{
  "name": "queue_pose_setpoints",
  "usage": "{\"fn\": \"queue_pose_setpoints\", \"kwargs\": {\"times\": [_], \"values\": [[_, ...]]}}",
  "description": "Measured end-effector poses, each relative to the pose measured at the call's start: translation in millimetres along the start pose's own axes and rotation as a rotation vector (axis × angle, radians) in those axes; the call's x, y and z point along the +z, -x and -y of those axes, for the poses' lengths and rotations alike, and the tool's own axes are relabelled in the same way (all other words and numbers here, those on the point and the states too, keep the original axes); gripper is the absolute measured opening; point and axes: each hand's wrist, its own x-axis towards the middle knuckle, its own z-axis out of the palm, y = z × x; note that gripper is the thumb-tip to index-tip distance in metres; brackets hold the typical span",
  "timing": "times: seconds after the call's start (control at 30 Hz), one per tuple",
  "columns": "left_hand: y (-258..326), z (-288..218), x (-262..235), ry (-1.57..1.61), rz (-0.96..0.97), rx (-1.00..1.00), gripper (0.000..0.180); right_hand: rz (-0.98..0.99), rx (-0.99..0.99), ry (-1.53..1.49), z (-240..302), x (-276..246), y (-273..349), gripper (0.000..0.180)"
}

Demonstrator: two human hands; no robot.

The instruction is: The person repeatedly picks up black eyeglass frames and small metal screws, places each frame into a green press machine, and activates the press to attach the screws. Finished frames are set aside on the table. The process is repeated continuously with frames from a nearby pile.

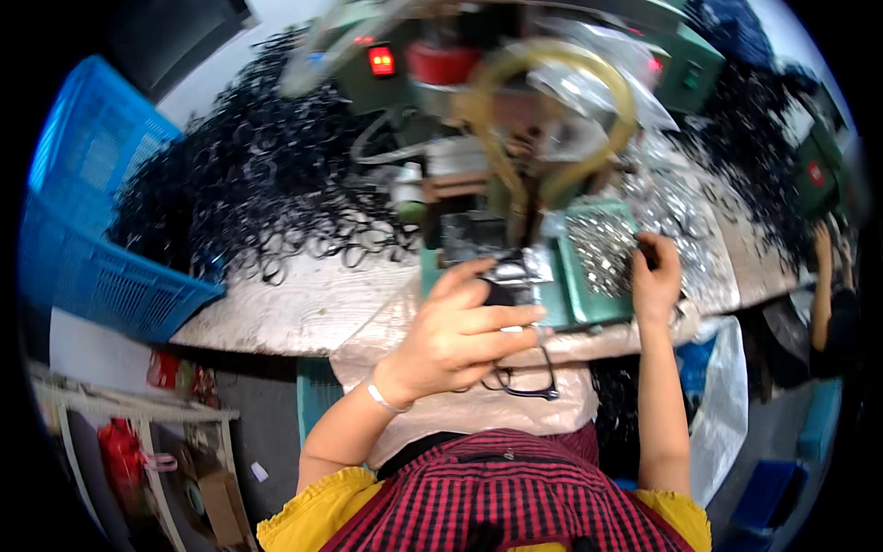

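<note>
Place: workshop | green-cased machine (366,90) | heaped black frames (248,175) | blue crate (101,267)

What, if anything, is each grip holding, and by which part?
Left grip: a dark glasses frame, exact place of hold unclear. Right grip: cannot be told.

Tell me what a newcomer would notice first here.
Likely the big heap of dark looped pieces left on the bench, beside a blue crate. A blurred yellowish hose loops near the top middle. Below, dark-rimmed glasses show under the left hand, while the right hand is at a green tray of shiny parts.
</note>
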Motion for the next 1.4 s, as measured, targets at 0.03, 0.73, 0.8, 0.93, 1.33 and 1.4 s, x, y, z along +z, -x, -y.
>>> {"fn": "queue_pose_setpoints", "kwargs": {"times": [0.03,0.73,0.8,0.93,1.33,1.4], "values": [[1,-2,0,0.041,-0.027,-0.019,0.025,-0.015,-0.022,0.018,1,5,-1,0.028],[163,134,-29,-0.63,-0.133,-0.817,0.016,-0.091,0.241,-0.484,32,42,19,0.015],[159,132,-36,-0.468,-0.275,-0.825,0.015,-0.059,0.245,-0.421,39,29,23,0.015],[146,144,-65,-0.102,-0.673,-0.863,0.014,0.049,0.043,-0.211,39,21,18,0.015],[144,141,-33,-0.278,-0.359,-1.16,0.033,0.169,-0.021,-0.194,90,-10,33,0.014],[129,140,-32,-0.002,-0.463,-1.129,0.031,0.223,-0.126,-0.271,112,7,17,0.013]]}}
